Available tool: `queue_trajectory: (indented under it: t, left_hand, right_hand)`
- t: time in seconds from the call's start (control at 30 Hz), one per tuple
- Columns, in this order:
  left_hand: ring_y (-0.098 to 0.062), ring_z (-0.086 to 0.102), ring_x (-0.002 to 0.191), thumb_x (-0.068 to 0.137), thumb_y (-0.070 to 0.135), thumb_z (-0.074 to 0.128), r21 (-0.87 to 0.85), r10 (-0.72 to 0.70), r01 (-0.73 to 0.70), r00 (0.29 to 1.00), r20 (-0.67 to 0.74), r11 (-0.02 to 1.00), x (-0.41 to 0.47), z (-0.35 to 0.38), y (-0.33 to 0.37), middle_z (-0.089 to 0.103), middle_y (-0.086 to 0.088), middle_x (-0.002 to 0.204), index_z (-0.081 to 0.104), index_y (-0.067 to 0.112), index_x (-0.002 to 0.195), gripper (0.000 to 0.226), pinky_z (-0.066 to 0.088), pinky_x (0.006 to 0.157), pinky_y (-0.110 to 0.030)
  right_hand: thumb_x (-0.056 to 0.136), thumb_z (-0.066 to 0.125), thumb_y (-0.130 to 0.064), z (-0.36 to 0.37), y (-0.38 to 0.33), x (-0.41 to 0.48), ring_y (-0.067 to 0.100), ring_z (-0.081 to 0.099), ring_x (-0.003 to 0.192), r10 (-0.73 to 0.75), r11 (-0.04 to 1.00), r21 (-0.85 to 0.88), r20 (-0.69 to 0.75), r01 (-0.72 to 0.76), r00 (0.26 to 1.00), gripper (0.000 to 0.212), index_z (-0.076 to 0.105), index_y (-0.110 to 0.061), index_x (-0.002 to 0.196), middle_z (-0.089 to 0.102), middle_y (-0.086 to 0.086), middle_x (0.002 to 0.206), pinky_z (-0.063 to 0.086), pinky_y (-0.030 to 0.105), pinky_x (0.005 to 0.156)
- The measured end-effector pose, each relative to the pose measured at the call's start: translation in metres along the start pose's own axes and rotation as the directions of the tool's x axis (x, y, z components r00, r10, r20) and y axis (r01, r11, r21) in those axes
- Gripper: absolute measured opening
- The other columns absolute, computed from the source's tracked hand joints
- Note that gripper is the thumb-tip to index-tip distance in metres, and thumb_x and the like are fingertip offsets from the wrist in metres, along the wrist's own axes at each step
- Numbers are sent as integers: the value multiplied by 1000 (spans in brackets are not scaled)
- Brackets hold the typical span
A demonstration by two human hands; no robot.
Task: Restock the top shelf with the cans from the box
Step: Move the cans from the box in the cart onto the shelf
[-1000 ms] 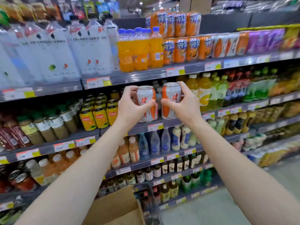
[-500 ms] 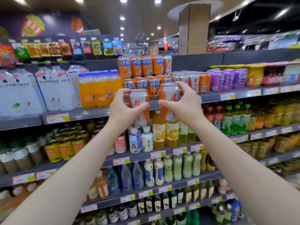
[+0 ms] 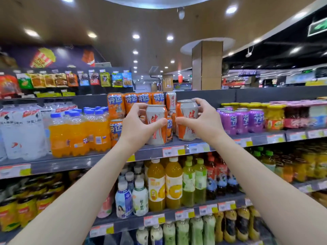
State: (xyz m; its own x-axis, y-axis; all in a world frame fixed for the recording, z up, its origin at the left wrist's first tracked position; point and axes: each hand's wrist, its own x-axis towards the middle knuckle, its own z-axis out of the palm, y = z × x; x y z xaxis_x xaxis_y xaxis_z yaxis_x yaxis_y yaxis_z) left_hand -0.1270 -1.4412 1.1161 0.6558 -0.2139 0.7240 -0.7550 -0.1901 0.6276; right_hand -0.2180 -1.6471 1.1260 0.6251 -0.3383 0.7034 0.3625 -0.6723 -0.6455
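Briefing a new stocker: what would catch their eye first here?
The left hand grips the left can and the right hand the right can, both silver-and-orange, side by side at the top shelf front. Stacked orange cans stand behind, purple cans to the right, orange soda bottles to the left.

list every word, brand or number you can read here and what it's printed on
"芬达": orange metal drink cans on the grey top shelf
"芬达": purple metal drink cans
"健" in red: left silver and orange can, right silver and orange can
Too small or blurred: shelf-edge price tags, white water pack labels, green ceiling sign
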Motion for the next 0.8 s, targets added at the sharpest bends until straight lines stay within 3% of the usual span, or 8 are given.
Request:
queue_trajectory:
  t: [0.2, 0.37, 0.43, 0.6, 0.8]
  left_hand:
    - [10, 63, 80, 75, 42, 90, 8, 54, -54, 998, -12, 999, 64, 27, -13, 66, 14, 103, 57, 28, 121, 59, 49, 65, -10]
    - [-10, 68, 93, 72, 47, 91, 2, 60, -60, 998, -33, 998, 109, 54, -24, 68, 12, 107, 58, 32, 118, 59, 60, 80, -33]
    - [-9, 68, 93, 72, 48, 91, 5, 60, -60, 997, -37, 998, 124, 65, -27, 68, 13, 106, 58, 33, 117, 58, 60, 81, -34]
    - [-3, 63, 95, 75, 46, 89, 54, 62, -60, 997, -49, 997, 153, 91, -29, 64, 15, 108, 56, 28, 122, 60, 50, 72, -19]
    - [-2, 63, 99, 74, 46, 90, 120, 51, -43, 996, -68, 992, 178, 116, -33, 63, 17, 109, 55, 28, 124, 63, 55, 78, -22]
  right_hand:
    - [73, 90, -39, 7, 38, 73, -4, 65, 95, -60, 998, -1, 13, 60, 998, 78, 51, -27, 140, 67, -19, 106, 58, 22, 81]
    - [76, 88, -34, 10, 67, 126, -14, 57, 85, -88, 996, -24, 18, 89, 996, 81, 47, -22, 145, 55, -27, 97, 46, 3, 64]
    - [78, 87, -33, 12, 77, 149, -13, 58, 83, -82, 996, -18, 31, 82, 996, 78, 47, -20, 144, 56, -24, 97, 47, 3, 62]
    - [73, 89, -42, 17, 107, 205, 12, 64, 106, -24, 999, -25, 71, 26, 997, 88, 44, -20, 145, 63, -4, 123, 59, 36, 90]
    - [72, 91, -34, 26, 144, 268, 24, 63, 113, 91, 996, -28, 121, -88, 988, 90, 40, -16, 144, 59, 8, 130, 57, 43, 93]
